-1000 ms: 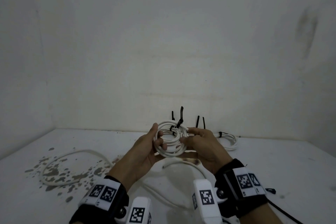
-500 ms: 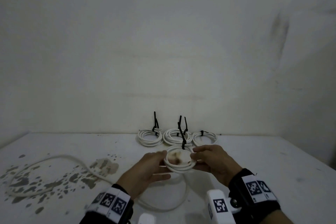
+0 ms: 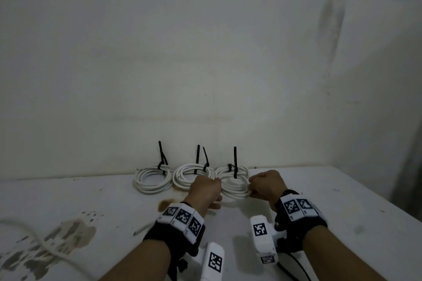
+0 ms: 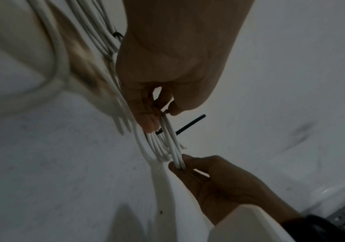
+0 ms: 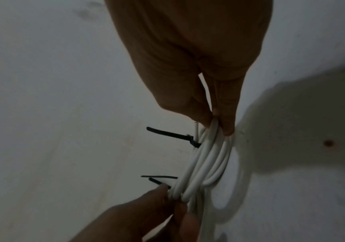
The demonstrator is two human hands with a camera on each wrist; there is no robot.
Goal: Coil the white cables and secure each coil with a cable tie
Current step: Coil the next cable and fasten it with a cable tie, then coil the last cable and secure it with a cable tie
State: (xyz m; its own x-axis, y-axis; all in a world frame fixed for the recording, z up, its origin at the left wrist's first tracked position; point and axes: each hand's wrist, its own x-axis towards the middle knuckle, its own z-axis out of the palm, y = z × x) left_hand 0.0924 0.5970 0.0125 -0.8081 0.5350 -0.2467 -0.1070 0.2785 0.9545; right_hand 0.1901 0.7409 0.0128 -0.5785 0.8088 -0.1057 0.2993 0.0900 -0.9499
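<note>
A white cable coil bound with a black cable tie lies between my hands at the right end of the row by the wall. My left hand pinches its left side and my right hand pinches its right side. The left wrist view shows my left fingers gripping the strands near the tie. In the right wrist view, my right fingertips pinch the bundle. More white loops lie right under this coil; I cannot tell whether they are a separate coil.
Two other tied coils, the left coil and the middle coil, lie against the wall. A loose white cable lies on the stained table at the near left. The table's right edge is close by.
Both hands have carried the tied coil away from me, from mid-table to the row of coils at the wall. It now sits low at the right end.
</note>
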